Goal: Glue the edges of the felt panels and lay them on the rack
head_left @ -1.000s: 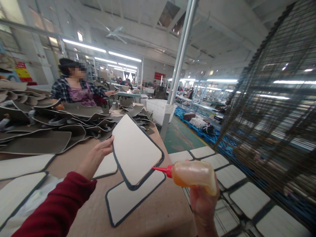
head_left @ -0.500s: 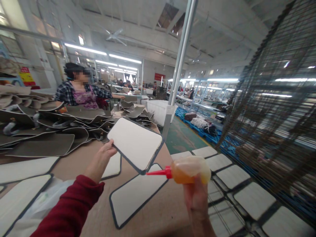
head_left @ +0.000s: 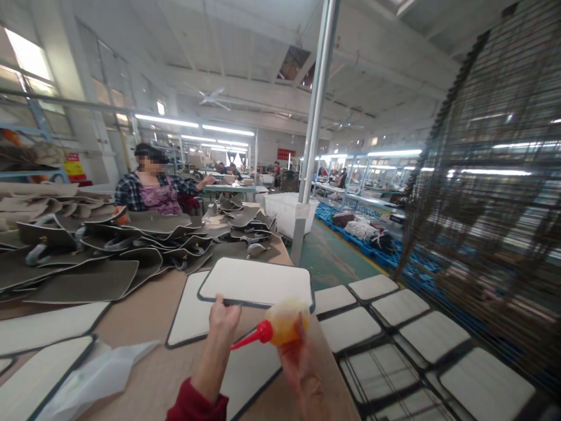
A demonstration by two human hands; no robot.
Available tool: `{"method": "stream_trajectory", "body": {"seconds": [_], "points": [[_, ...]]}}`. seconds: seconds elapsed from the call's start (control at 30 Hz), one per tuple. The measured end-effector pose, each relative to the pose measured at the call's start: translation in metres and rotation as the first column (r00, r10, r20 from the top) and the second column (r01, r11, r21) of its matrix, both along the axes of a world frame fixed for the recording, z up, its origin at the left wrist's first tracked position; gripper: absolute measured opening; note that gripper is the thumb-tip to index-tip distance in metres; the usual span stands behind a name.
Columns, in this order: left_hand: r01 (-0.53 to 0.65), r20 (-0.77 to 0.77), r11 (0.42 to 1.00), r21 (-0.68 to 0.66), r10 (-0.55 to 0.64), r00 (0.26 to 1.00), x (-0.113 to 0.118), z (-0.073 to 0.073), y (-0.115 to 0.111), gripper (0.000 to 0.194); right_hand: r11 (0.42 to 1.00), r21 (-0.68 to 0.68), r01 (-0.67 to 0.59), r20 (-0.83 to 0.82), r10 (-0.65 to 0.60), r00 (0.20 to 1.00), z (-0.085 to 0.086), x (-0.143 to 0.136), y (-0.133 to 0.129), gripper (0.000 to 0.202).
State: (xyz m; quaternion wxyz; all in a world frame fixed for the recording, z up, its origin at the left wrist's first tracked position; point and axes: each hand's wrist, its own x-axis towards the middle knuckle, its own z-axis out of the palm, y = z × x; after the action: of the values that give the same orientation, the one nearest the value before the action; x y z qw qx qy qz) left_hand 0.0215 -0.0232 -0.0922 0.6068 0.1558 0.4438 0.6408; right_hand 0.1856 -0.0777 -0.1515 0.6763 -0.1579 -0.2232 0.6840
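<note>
A white panel with a dark edge (head_left: 258,280) is tilted above the brown table (head_left: 131,318). My left hand (head_left: 223,318) grips its near edge, fingers closed. My right hand (head_left: 295,351) is wrapped round a squeeze bottle of amber liquid (head_left: 284,324). The bottle's red nozzle (head_left: 254,336) points left and slightly down, just below the panel's near edge. One dark-edged panel (head_left: 188,310) lies behind the held one. Another panel (head_left: 252,374) lies below the nozzle, partly hidden by my hands.
Grey-brown pieces (head_left: 114,251) are heaped at the table's left and back. Clear plastic (head_left: 100,374) lies front left. More panels (head_left: 433,321) rest on a rack at right, by a mesh frame (head_left: 491,175). A metal post (head_left: 313,134) stands ahead. A person (head_left: 153,187) sits behind the heap.
The held panel has turned flatter, its long side now lying left to right. My right hand has brought the bottle left, closer to my left hand. The view has shifted.
</note>
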Motion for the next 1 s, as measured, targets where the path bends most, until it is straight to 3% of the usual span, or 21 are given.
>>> {"method": "stream_trajectory", "body": {"seconds": [0.1,0.2,0.27,0.33,0.43,0.5,0.57,0.6,0.63,0.67,0.8,0.9,1.0], "points": [[-0.141,0.1,0.99,0.017,0.138,0.985,0.01,-0.006,-0.009,0.048,1.0,0.014,-0.014,-0.015,0.014,1.0,0.009,0.003,0.011,0.037],[-0.167,0.184,0.985,0.044,0.156,0.97,0.013,-0.01,-0.021,0.042,0.999,-0.05,-0.015,-0.084,0.011,0.996,0.012,0.011,0.018,0.039],[-0.089,0.265,0.987,0.134,0.051,0.963,0.009,-0.015,-0.032,0.035,0.996,-0.091,-0.023,-0.131,0.011,0.991,0.016,0.016,0.021,0.041],[0.084,0.286,0.97,0.228,-0.149,0.947,0.0,-0.022,-0.044,0.032,0.994,-0.103,-0.03,-0.159,0.013,0.987,0.021,0.022,0.025,0.042],[0.385,0.035,0.91,0.156,-0.395,0.918,-0.023,-0.026,-0.058,0.035,0.995,-0.102,-0.021,-0.178,0.002,0.984,0.027,0.033,0.031,0.04],[0.429,-0.298,0.902,0.056,-0.395,0.869,-0.037,-0.017,-0.056,0.043,0.994,-0.105,-0.025,-0.183,0.005,0.983,0.029,0.037,0.031,0.039],[0.367,-0.673,0.927,0.075,-0.224,0.705,-0.046,0.002,-0.042,0.052,0.993,-0.106,-0.048,-0.172,0.029,0.985,0.029,0.037,0.027,0.037],[0.355,-0.816,0.925,0.136,-0.099,0.569,-0.047,0.013,-0.031,0.056,0.993,-0.106,-0.06,-0.162,0.042,0.986,0.029,0.036,0.025,0.036],[0.372,-0.92,0.914,0.164,0.005,0.393,-0.047,0.025,-0.018,0.06,0.992,-0.106,-0.072,-0.153,0.055,0.987,0.029,0.034,0.021,0.035],[0.387,-0.943,0.905,0.176,0.043,0.33,-0.044,0.036,-0.004,0.062,0.99,-0.111,-0.086,-0.143,0.069,0.987,0.028,0.031,0.018,0.035],[0.53,-0.984,0.843,0.096,0.001,0.176,-0.026,0.063,0.044,0.068,0.972,-0.16,-0.17,-0.124,0.151,0.981,0.027,0.022,0.005,0.041],[0.646,-0.991,0.762,-0.051,-0.121,0.064,-0.021,0.065,0.062,0.059,0.967,-0.172,-0.188,-0.119,0.17,0.978,0.024,0.018,0.001,0.046],[0.729,-0.979,0.669,-0.144,-0.202,-0.008,-0.03,0.062,0.067,0.051,0.974,-0.177,-0.14,-0.113,0.121,0.986,0.015,0.02,-0.004,0.047]]}}
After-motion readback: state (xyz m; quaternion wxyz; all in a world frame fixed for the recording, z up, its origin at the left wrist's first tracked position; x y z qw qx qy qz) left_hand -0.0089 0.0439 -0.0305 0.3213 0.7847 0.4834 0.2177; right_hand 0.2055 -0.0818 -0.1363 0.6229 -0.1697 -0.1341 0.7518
